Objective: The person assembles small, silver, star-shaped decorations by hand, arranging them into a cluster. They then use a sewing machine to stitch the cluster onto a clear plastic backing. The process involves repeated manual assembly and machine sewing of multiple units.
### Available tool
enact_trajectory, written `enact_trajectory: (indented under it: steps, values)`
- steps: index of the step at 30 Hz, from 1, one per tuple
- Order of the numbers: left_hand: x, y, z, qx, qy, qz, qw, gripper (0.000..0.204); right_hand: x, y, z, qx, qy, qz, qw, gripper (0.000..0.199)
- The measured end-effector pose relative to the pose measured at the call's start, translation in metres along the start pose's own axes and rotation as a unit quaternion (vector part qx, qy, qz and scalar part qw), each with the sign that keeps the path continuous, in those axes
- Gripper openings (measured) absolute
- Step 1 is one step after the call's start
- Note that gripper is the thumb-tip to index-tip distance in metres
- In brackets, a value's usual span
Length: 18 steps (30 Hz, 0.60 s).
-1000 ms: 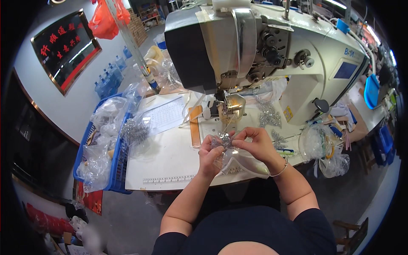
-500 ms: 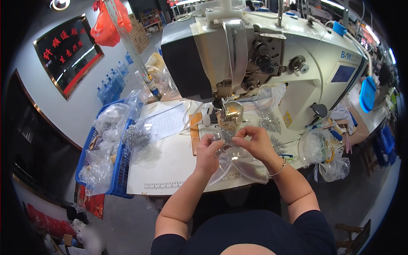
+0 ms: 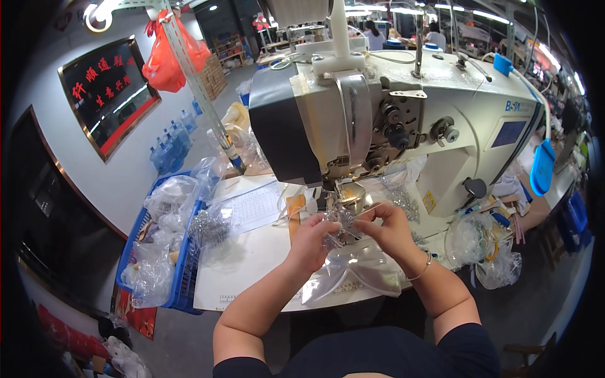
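Note:
Just in front of the sewing machine's [image 3: 353, 192] needle area, both hands meet over a cluster of small shiny silvery pieces [image 3: 340, 228]; their exact kind is too small to make out. My left hand [image 3: 309, 240] is closed, thumb and fingers pinching the cluster from the left. My right hand [image 3: 389, 232] pinches at its right side, fingertips close to the left ones. Below the hands a clear plastic sheet [image 3: 353, 272] lies curved over the table's front edge. More silvery pieces [image 3: 400, 200] are heaped beside the machine bed.
At left, a blue basket [image 3: 189, 268] holds clear plastic bags, with a silvery tangle [image 3: 209, 230] beside it. A printed sheet [image 3: 255, 206] lies on the white table [image 3: 246, 268]. Plastic bags [image 3: 469, 239] sit at right. A metal post [image 3: 195, 82] carries a red bag [image 3: 176, 60].
The whole view has shifted, with the machine and table sitting lower in it. My hands stay together by the needle, and my left forearm is angled further outward.

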State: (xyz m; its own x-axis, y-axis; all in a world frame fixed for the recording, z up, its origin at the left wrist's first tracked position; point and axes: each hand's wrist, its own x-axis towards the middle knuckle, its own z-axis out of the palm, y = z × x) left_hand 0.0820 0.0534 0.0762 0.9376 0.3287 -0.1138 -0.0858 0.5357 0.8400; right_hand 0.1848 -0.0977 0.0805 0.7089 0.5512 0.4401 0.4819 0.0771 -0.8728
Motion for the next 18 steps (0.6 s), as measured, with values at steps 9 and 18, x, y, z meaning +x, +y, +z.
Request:
enact_trajectory:
  steps: [9, 18]
  values:
    - [0.038, 0.024, -0.004, 0.029, 0.053, -0.017, 0.998, 0.014, 0.033, 0.009, 0.012, -0.044, 0.043, 0.022, 0.998, 0.008]
    - [0.063, 0.036, -0.025, 0.147, -0.003, 0.014, 0.989, 0.019, 0.055, 0.025, 0.018, -0.119, 0.075, 0.02, 0.99, 0.012]
